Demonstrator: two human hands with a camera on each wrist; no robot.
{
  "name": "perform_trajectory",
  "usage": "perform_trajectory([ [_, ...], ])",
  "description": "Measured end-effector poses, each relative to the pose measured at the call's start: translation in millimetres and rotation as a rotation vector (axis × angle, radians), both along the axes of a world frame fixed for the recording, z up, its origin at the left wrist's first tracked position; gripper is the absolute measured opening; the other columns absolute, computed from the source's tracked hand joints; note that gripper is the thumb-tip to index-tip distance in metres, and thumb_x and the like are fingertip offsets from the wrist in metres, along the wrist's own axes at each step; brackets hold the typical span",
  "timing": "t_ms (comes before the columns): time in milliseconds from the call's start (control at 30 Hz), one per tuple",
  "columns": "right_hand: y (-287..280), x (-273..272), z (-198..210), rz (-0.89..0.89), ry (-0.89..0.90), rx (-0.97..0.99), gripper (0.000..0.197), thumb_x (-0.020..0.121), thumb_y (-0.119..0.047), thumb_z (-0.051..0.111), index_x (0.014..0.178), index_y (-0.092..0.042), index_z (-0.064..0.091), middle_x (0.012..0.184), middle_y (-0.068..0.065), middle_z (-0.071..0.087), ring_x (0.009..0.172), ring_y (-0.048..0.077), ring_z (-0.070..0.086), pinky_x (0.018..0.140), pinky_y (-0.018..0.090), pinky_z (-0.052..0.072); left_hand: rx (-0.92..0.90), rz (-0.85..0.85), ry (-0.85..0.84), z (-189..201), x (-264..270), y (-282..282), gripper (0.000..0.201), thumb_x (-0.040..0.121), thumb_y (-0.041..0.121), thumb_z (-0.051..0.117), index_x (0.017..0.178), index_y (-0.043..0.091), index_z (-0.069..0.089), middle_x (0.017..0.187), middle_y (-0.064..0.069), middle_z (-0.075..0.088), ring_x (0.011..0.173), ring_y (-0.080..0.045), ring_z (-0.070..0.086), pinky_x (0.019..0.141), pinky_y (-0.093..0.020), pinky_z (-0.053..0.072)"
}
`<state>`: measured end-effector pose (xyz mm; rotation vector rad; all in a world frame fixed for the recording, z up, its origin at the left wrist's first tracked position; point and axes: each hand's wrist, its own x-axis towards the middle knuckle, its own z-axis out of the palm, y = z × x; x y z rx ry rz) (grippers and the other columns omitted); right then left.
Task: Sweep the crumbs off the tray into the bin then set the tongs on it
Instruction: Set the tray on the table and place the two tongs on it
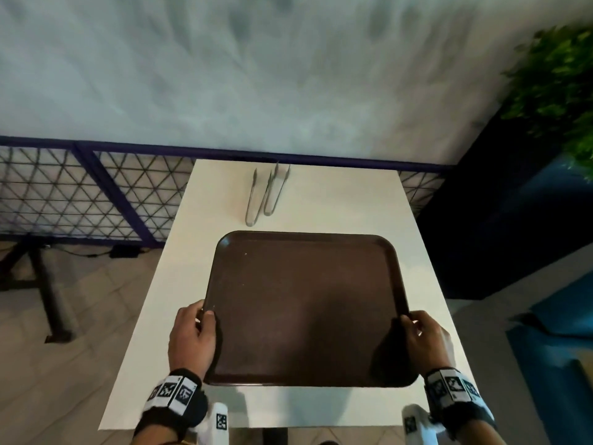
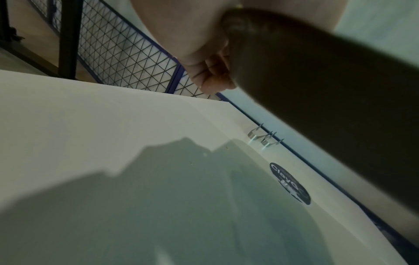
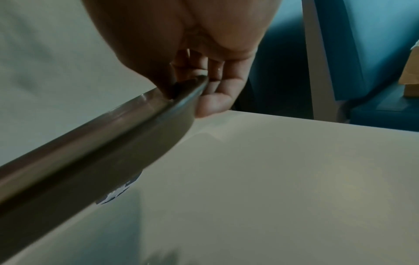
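Round sticker (image 2: 290,182) under held tray (image 2: 328,107), wrist views only

From my head view I can't see the fingers of either hand under the tray (image 1: 305,303); its rim covers them. The left wrist view loses most of the left hand (image 2: 211,71) behind the tray's dark underside. The sticker (image 3: 120,190) on the counter (image 3: 272,179) is half hidden and unreadable. Specks on the tray are too small to tell.
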<state>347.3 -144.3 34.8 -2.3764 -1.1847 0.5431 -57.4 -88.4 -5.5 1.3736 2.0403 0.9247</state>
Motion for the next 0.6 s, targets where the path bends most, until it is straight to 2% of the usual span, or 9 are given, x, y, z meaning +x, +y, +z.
perform_trajectory([
  [167,38.4,4.8,-12.6,-0.007,0.047,-0.092,0.017,0.09,-0.032,0.065,0.099,-0.019,0.068,0.095,0.007,0.07,0.09,0.031,0.062,0.077,0.034,0.047,-0.089,-0.007,0.015,-8.8,1.7,31.4,0.027,0.093,0.015,0.06,0.12,0.012,0.062,0.113,-0.009,0.061,0.103,-0.032,0.058,0.094,-0.041,0.045],
  [400,89.0,23.1,-32.8,0.036,0.105,-0.264,0.013,0.084,-0.039,0.067,0.089,-0.028,0.065,0.091,0.004,0.071,0.087,0.028,0.062,0.077,0.033,0.049,-0.262,-0.022,0.106,-22.9,10.2,69.3,0.028,0.093,0.023,0.059,0.121,0.019,0.061,0.117,-0.005,0.062,0.105,-0.031,0.06,0.093,-0.039,0.046],
  [500,112.1,31.5,-43.0,0.075,0.077,-0.321,0.016,0.083,-0.04,0.067,0.093,-0.028,0.065,0.093,0.004,0.072,0.09,0.028,0.064,0.08,0.033,0.05,-0.332,-0.029,0.174,-29.2,16.4,83.3,0.028,0.093,0.025,0.06,0.12,0.022,0.062,0.117,-0.006,0.063,0.107,-0.032,0.06,0.092,-0.039,0.046],
  [600,131.3,36.9,-51.0,0.119,0.061,-0.384,0.018,0.085,-0.041,0.066,0.097,-0.027,0.065,0.092,0.001,0.072,0.083,0.024,0.063,0.075,0.03,0.049,-0.408,-0.012,0.231,-37.6,20.3,96.5,0.031,0.093,0.028,0.06,0.123,0.022,0.061,0.119,-0.006,0.063,0.11,-0.032,0.06,0.092,-0.04,0.047],
])
